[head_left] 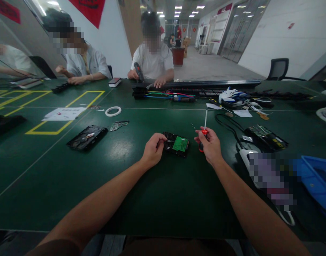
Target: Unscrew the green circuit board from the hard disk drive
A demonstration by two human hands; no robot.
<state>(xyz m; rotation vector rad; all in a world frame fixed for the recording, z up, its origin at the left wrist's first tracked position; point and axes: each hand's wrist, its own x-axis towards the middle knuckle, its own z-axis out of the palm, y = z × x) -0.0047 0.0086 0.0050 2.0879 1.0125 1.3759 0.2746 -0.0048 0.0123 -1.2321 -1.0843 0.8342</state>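
A black hard drive with a green circuit board [180,144] lies on the green table in front of me. My left hand [154,148] is closed at the drive's left end, thumb and fingertips pinching its edge. To the right of the drive, my right hand [211,145] is wrapped around a screwdriver [204,132] with a red and black handle. Its bare shaft points up and away from the drive. Several tiny screws [193,126] are scattered on the table just beyond the drive.
Left of me are a black drive casing [87,138], a loose circuit board [119,125] and a tape roll [113,111]. On my right sit another opened device [266,137], a white power strip [249,165] and a blue basket [316,177]. A person across the table holds a power tool [139,72].
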